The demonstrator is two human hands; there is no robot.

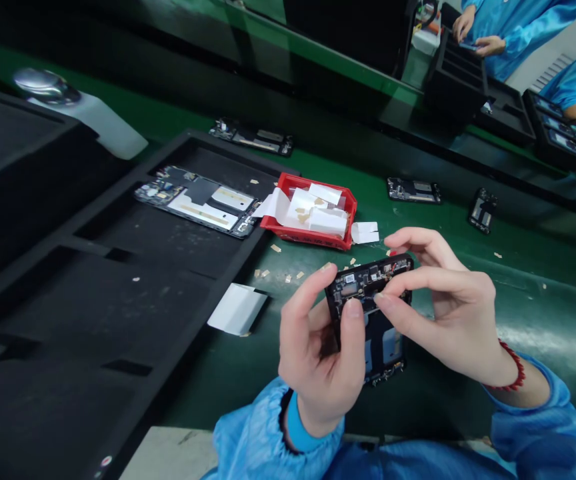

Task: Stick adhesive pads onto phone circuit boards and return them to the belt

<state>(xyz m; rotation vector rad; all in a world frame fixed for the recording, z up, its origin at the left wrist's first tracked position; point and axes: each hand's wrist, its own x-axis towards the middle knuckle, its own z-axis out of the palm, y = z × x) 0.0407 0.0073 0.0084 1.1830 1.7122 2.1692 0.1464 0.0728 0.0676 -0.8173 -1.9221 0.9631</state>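
Observation:
My left hand grips an opened smartphone by its left side, thumb on the front and fingers at the edge and behind. Circuit parts fill the phone's upper end; a dark strip runs down its lower half. Over those upper parts, my right hand has thumb and index finger pinched close together. Whatever lies between these fingertips is too small to make out. A red bin beyond my hands holds white paper pieces and tan scraps. Small tan tabs are scattered in front of it.
At left, a black foam tray bears another opened phone. More opened phones lie along the green bench's back. A folded white paper is beside the tray. Two co-workers in blue sleeves work across the bench, by black trays.

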